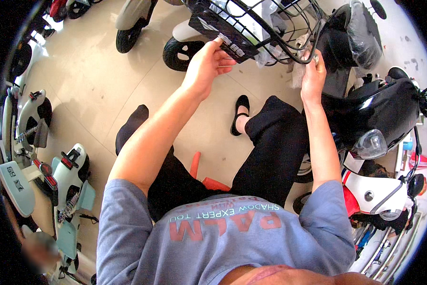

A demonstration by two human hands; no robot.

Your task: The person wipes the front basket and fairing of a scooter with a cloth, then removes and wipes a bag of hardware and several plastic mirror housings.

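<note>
A black wire basket (262, 29) on the front of a scooter is at the top, with a black plate (208, 26) bearing white lettering on its left side. My left hand (205, 69) grips the lower edge of that plate, its fingertips on the face and the other fingers curled beneath. At the basket's right rim, my right hand (313, 78) is closed on a pale, crumpled cloth (297, 73) that hangs beside the wires. Clear plastic wrapping (265, 12) lies inside the basket. Part of the right fingers is hidden behind the rim.
Beneath me is a red stool (215, 184) on beige floor tiles (94, 90). Several scooters stand around, including a black one (379, 111) and a white-and-red one (372, 192) on the right, and pale ones (73, 166) on the left. The basket scooter's front wheel (178, 54) stands ahead.
</note>
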